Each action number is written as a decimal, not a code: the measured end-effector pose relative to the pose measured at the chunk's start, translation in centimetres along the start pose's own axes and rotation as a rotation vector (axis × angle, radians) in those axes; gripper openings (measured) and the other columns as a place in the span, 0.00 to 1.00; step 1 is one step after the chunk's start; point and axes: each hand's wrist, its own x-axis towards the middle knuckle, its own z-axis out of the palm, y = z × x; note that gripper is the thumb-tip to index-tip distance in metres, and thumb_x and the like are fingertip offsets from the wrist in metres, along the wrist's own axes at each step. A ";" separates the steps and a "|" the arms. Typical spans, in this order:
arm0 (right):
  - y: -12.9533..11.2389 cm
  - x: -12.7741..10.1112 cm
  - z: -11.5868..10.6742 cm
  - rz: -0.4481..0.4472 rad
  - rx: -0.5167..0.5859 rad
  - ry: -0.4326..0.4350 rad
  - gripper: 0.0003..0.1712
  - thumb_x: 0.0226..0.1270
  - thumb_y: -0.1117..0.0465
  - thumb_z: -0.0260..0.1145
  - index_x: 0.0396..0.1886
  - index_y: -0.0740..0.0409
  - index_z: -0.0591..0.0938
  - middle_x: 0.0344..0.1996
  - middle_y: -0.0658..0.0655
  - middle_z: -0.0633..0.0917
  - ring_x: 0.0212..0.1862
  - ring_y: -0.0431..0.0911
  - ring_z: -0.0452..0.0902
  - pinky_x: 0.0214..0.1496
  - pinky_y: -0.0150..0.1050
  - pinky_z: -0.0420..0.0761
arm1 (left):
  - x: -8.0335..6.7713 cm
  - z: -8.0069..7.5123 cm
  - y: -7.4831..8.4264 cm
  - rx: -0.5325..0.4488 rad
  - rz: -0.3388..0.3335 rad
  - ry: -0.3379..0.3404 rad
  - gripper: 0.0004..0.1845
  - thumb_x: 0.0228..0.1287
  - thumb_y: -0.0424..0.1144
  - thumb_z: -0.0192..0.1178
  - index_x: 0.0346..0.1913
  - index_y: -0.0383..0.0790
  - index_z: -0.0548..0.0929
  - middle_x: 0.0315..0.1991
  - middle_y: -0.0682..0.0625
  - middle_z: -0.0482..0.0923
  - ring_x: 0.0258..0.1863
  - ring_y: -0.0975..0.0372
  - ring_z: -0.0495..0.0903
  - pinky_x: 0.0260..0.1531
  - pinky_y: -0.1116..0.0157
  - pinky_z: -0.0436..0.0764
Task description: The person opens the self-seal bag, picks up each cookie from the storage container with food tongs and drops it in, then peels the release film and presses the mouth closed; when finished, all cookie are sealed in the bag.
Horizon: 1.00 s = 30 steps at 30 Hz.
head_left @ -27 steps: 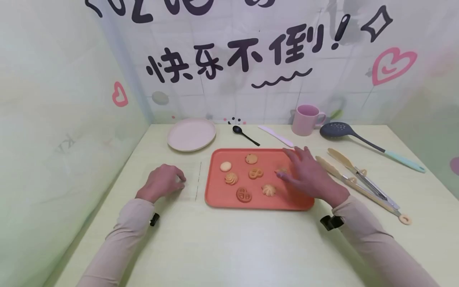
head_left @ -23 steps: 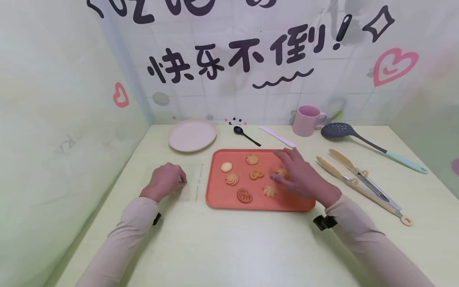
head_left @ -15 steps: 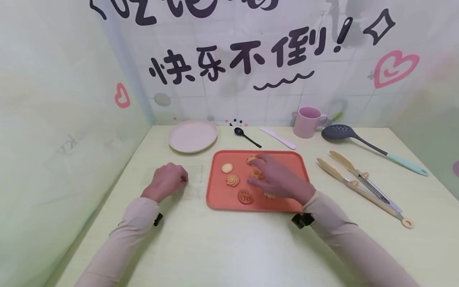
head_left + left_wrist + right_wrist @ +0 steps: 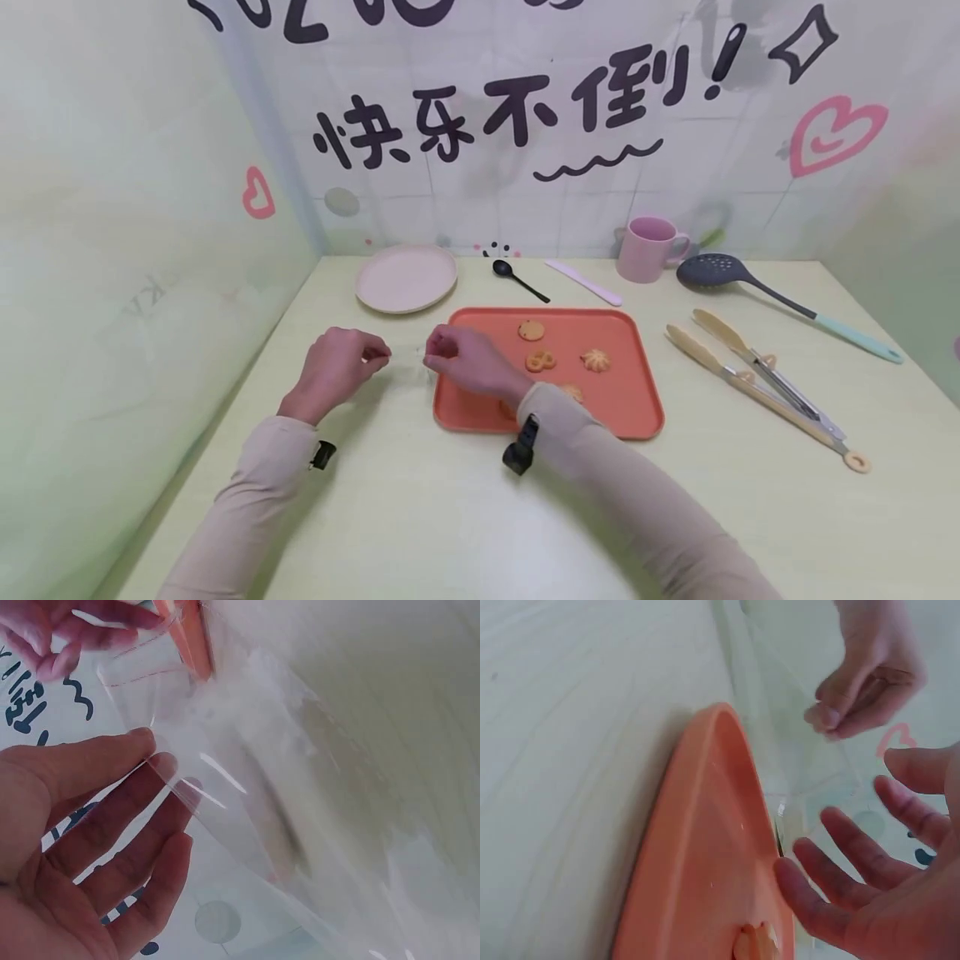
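Between the thumb and fingers of my left hand (image 4: 333, 368) is the edge of a clear plastic bag (image 4: 247, 769), which spreads away limp and see-through in the left wrist view. A dashed red line runs along the bag near its mouth. My right hand (image 4: 476, 362) reaches across the left end of the orange tray (image 4: 622, 408), its fingertips right by the bag's free edge; in the right wrist view its thumb and fingers stand apart, holding nothing. On the tray lie several cookies, among them a pretzel-shaped one (image 4: 540, 360) and a star-shaped one (image 4: 596, 360). My right arm hides others.
Along the back stand a pink plate (image 4: 406, 279), a black spoon (image 4: 517, 279), a pink knife (image 4: 583, 282) and a pink mug (image 4: 643, 250). At right lie a slotted turner (image 4: 712, 271) and tongs (image 4: 757, 383). A printed wall closes the back.
My right hand has swept left from over the tray's right part to the bag's edge beside my left hand. The left hand, still pinching the bag, has risen a little.
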 end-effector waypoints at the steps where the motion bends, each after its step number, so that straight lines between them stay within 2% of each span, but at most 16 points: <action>1: 0.0 0.3 0.4 -0.019 0.023 0.014 0.03 0.74 0.57 0.63 0.40 0.50 0.80 0.42 0.49 0.84 0.51 0.45 0.80 0.57 0.41 0.80 | -0.1 0.0 0.0 -0.009 0.007 0.004 0.04 0.62 0.36 0.70 0.38 0.44 0.92 0.33 0.50 0.91 0.36 0.56 0.88 0.33 0.58 0.83; 7: -0.2 1.5 2.2 -0.070 0.144 0.058 0.04 0.71 0.65 0.66 0.43 0.56 0.82 0.42 0.55 0.87 0.46 0.45 0.84 0.49 0.35 0.83 | -0.3 -0.1 -0.1 -0.055 0.048 0.015 0.03 0.61 0.35 0.70 0.37 0.43 0.92 0.31 0.50 0.91 0.34 0.58 0.88 0.34 0.59 0.82; 12: -0.3 2.2 3.7 -0.034 0.291 0.067 0.08 0.69 0.70 0.64 0.45 0.60 0.83 0.41 0.65 0.90 0.41 0.52 0.89 0.38 0.32 0.84 | 0.0 -0.1 -0.3 -0.074 0.060 -0.014 0.03 0.61 0.36 0.71 0.36 0.43 0.92 0.30 0.50 0.90 0.31 0.59 0.88 0.30 0.63 0.81; 14: -0.4 2.3 4.1 -0.016 0.325 0.066 0.09 0.70 0.71 0.63 0.45 0.58 0.83 0.40 0.66 0.90 0.38 0.53 0.90 0.31 0.31 0.82 | 0.1 -0.1 -0.3 -0.081 0.066 -0.013 0.03 0.60 0.37 0.71 0.36 0.43 0.92 0.30 0.50 0.91 0.31 0.60 0.88 0.30 0.64 0.81; 19: -0.7 2.4 4.4 0.023 0.369 0.107 0.09 0.69 0.70 0.64 0.44 0.54 0.83 0.34 0.66 0.90 0.30 0.52 0.89 0.24 0.29 0.77 | 0.6 -0.3 -0.3 -0.083 0.088 0.010 0.02 0.60 0.37 0.71 0.35 0.44 0.93 0.29 0.51 0.91 0.31 0.60 0.88 0.30 0.64 0.81; 24: -0.3 2.3 4.4 0.069 0.428 0.110 0.09 0.64 0.69 0.71 0.40 0.56 0.80 0.20 0.61 0.85 0.21 0.53 0.85 0.21 0.29 0.76 | 0.6 -0.4 -0.2 -0.073 0.102 0.005 0.02 0.61 0.36 0.71 0.33 0.44 0.92 0.29 0.52 0.90 0.30 0.61 0.87 0.30 0.64 0.80; 27: -0.1 2.3 4.4 0.101 0.439 0.132 0.14 0.59 0.67 0.75 0.36 0.56 0.76 0.16 0.55 0.80 0.17 0.49 0.80 0.19 0.28 0.74 | 0.5 -0.3 -0.2 -0.086 0.097 0.001 0.02 0.61 0.35 0.71 0.32 0.44 0.92 0.29 0.51 0.90 0.30 0.62 0.87 0.30 0.65 0.80; 30: 0.0 2.4 4.4 0.140 0.434 0.170 0.17 0.56 0.65 0.78 0.33 0.57 0.75 0.15 0.53 0.79 0.16 0.45 0.79 0.19 0.29 0.75 | 0.4 -0.2 -0.1 -0.111 0.097 0.011 0.02 0.61 0.34 0.70 0.33 0.42 0.91 0.30 0.50 0.90 0.29 0.61 0.87 0.31 0.64 0.82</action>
